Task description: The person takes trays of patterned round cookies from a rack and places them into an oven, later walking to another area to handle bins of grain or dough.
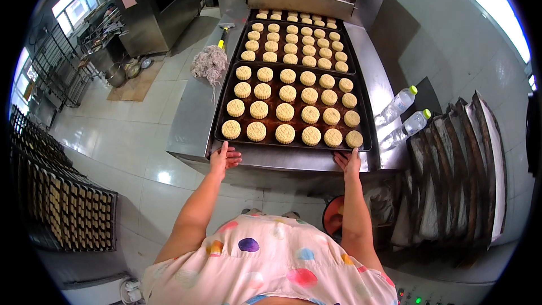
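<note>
steel conveyor table, centre frame, carrying dark trays in a row. nearest baking tray, mid-frame, holding round pale cakes. left hand and right hand at its near edge, fingers curled on the rim. step judged: gripping; next calls for a level pull.

A near tray of round cakes lay on the steel table, a second tray behind it, a mop head to its left, two bottles to its right.
</note>
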Action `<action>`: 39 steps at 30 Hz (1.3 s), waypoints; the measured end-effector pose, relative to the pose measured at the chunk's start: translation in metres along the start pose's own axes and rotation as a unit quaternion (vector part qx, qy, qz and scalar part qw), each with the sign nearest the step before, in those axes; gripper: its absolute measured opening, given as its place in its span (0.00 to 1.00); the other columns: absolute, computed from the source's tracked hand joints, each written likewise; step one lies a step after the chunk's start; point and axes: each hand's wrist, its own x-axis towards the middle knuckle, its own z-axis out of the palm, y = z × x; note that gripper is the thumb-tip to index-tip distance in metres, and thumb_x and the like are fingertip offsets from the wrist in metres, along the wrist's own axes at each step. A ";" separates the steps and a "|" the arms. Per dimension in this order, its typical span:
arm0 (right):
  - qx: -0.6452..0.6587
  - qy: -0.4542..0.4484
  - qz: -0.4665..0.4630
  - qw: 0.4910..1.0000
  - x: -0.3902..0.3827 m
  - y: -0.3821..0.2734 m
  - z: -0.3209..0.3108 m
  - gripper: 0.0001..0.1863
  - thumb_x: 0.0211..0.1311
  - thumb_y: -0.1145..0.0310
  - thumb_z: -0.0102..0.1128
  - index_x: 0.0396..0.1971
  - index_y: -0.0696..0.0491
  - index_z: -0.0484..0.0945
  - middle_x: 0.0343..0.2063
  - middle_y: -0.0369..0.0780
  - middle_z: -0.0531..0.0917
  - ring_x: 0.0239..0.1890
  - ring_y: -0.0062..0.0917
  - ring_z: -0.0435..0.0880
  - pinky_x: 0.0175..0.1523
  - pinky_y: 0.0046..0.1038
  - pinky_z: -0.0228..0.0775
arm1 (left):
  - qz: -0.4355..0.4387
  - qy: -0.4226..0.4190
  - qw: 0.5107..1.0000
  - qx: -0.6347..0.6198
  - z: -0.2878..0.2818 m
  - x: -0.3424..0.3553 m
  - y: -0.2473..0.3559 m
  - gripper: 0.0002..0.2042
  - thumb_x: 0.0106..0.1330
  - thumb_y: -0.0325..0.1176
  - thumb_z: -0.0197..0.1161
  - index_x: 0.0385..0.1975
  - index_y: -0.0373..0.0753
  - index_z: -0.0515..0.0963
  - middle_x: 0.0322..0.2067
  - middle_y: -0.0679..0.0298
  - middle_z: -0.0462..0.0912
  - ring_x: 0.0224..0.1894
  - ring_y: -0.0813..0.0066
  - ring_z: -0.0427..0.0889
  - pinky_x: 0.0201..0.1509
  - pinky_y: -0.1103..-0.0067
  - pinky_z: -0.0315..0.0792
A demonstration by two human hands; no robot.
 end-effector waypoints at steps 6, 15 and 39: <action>0.012 -0.004 0.005 1.000 0.001 0.000 -0.001 0.30 0.70 0.48 0.36 0.54 0.61 0.59 0.43 0.50 0.76 0.43 0.42 0.81 0.43 0.37 0.80 | -0.001 0.011 1.000 -0.005 -0.002 0.002 -0.006 0.27 0.64 0.56 0.54 0.40 0.32 0.71 0.31 0.52 0.83 0.26 0.64 0.84 0.24 0.77 0.78; 0.018 -0.021 -0.001 1.000 0.008 0.002 -0.008 0.29 0.70 0.50 0.39 0.55 0.63 0.58 0.45 0.51 0.75 0.45 0.44 0.80 0.44 0.40 0.79 | -0.010 0.019 1.000 -0.011 -0.004 0.006 -0.011 0.27 0.65 0.57 0.51 0.38 0.33 0.72 0.28 0.53 0.83 0.25 0.64 0.84 0.23 0.77 0.78; -0.039 0.056 0.039 0.997 0.032 0.006 0.004 0.30 0.69 0.48 0.39 0.48 0.66 0.59 0.43 0.52 0.75 0.43 0.44 0.81 0.43 0.40 0.80 | 0.284 -0.042 0.903 0.320 0.000 -0.020 0.001 0.12 0.64 0.39 0.58 0.27 0.36 0.75 0.21 0.64 0.81 0.24 0.72 0.83 0.27 0.77 0.74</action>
